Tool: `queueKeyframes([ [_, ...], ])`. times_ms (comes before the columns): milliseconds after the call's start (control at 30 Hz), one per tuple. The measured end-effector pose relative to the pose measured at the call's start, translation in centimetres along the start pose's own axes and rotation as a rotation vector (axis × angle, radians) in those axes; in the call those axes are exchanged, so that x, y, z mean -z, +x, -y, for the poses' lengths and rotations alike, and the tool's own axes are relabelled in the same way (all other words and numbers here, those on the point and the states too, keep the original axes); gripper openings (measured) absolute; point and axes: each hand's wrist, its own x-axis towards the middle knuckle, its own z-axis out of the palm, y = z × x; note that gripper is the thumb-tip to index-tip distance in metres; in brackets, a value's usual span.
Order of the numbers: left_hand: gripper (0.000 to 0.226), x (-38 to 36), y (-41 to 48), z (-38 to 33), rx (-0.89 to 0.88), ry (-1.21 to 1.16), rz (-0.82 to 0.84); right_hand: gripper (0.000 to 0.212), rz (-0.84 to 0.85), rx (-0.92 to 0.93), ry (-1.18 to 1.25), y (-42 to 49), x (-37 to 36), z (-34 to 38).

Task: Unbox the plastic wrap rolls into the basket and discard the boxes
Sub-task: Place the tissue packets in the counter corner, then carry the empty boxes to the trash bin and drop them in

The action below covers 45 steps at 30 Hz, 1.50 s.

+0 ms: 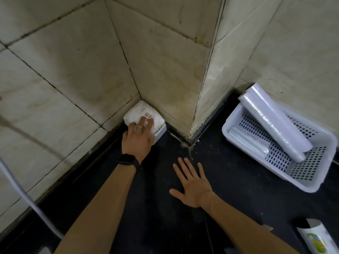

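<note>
A white package with a red square mark (145, 111) sits on a white box in the wall corner on the dark counter. My left hand (138, 139), with a ring and a black watch on the wrist, lies on top of it with fingers spread over the wrapping. My right hand (192, 182) hovers flat and open over the counter, holding nothing. At the right a white perforated basket (302, 182) holds a plastic wrap roll (275, 121) leaning across its rim and a flat wrapped item (249, 140) at its bottom.
Tiled walls form an inner corner and a jutting pillar edge (200, 88) between the package and the basket. A printed box or packet (317, 241) pokes in at the bottom right. A white hose (27, 195) runs down the left wall.
</note>
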Motion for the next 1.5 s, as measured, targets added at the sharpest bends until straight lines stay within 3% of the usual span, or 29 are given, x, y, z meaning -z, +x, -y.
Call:
queueKeyframes([
  [233,0.069,0.9,-0.6,-0.2,0.005,-0.037,-0.002,0.092,-0.013,0.003,0.013,0.1,-0.4,-0.2],
  [467,0.067,4.5,-7.3,-0.4,-0.036,-0.158,-0.050,0.094,0.147,-0.044,0.029,-0.5,3.5,1.1],
  [600,0.066,6.0,-12.6,-1.6,-0.040,-0.196,-0.054,0.075,-0.102,-0.071,0.374,-5.3,6.2,2.2],
  [733,0.065,5.7,-17.9,-5.1,-0.045,-0.241,-0.011,0.067,-0.357,-0.128,0.646,-15.4,4.6,1.4],
  [833,0.066,4.4,-21.3,-9.4,-0.097,-0.306,0.060,0.058,-0.479,-0.249,0.696,-22.8,1.7,-0.5],
  [933,0.066,2.2,-24.2,-14.4,-0.152,-0.318,0.133,0.053,-0.477,-0.393,0.660,-28.7,-1.7,-3.6],
  [1067,0.076,-0.8,-25.8,-20.6,-0.266,-0.193,0.226,0.056,-0.501,-0.590,0.635,-34.3,-5.5,-8.7],
  [1200,0.096,-2.0,-25.3,-25.1,-0.402,0.015,0.258,0.070,-0.557,-0.810,0.619,-38.2,-8.6,-13.3],
  [1267,0.100,-1.9,-24.4,-26.6,-0.436,0.110,0.274,0.080,-0.504,-0.879,0.603,-39.4,-9.8,-14.8],
  [1400,0.087,-1.6,-22.6,-28.4,-0.508,0.321,0.373,0.088,-0.312,-0.941,0.567,-40.1,-11.5,-16.8],
  [1500,0.074,-1.5,-22.5,-28.5,-0.520,0.399,0.442,0.072,-0.264,-0.941,0.587,-40.7,-12.7,-16.8],
])
